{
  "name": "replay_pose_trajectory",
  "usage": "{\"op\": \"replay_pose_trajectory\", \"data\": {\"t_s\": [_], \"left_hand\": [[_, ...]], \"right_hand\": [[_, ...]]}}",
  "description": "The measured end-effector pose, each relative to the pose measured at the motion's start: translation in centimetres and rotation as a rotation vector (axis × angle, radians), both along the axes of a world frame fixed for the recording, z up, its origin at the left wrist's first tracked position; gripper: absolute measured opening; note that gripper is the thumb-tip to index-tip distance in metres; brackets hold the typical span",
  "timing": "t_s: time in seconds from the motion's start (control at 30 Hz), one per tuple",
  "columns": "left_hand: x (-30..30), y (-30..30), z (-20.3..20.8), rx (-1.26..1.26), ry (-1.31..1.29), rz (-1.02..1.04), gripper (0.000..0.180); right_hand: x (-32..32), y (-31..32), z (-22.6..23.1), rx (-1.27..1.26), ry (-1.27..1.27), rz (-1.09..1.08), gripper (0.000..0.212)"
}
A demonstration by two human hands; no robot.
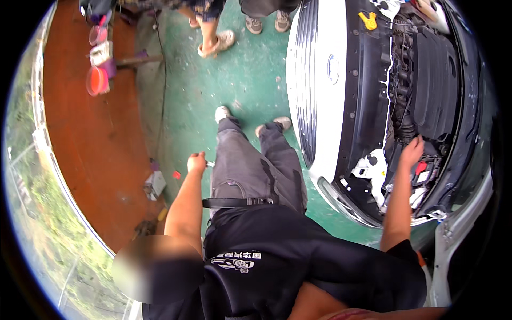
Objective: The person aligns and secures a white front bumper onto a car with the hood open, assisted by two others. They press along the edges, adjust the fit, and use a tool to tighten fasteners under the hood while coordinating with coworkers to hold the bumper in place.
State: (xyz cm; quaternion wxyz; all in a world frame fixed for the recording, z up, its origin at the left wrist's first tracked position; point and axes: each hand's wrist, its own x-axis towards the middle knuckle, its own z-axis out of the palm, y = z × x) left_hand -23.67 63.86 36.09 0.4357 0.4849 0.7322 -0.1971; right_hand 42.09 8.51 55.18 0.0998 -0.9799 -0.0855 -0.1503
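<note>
My right hand reaches over the engine bay of a white car, next to the black ribbed air hose and the large black engine cover. Its fingers are drawn together; whatever lies between them is too small to name. My left hand hangs beside my left thigh with its fingers curled. A small whitish thing shows at its edge, too small to identify. Close to my right wrist sits a red cap.
The car's front bumper borders my right side. A yellow part lies on its front panel. Leftward stands a brown bench with a red tub and a white box. Two people stand ahead on the green floor.
</note>
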Motion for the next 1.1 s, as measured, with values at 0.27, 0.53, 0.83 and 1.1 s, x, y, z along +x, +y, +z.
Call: {"op": "replay_pose_trajectory", "data": {"t_s": [0.27, 0.53, 0.83, 1.1], "left_hand": [[-2.4, -3.5, -3.9, -0.370, -0.019, -0.266, 0.076], [-2.6, -4.7, -2.2, -0.694, 0.188, -0.482, 0.108], [-3.7, -3.7, -2.1, -0.554, 0.100, -0.379, 0.103], [5.7, 3.4, 0.2, -0.120, -0.081, -0.669, 0.068]], "right_hand": [[-45.9, 14.9, 1.2, 0.056, 1.156, 0.126, 0.030], [-41.4, 24.6, -1.9, -0.216, 1.430, 0.034, 0.034], [-33.5, 34.2, -2.0, 0.006, 1.282, 0.053, 0.040], [-18.8, 32.6, 2.7, 0.095, 0.841, 0.310, 0.037]]}}
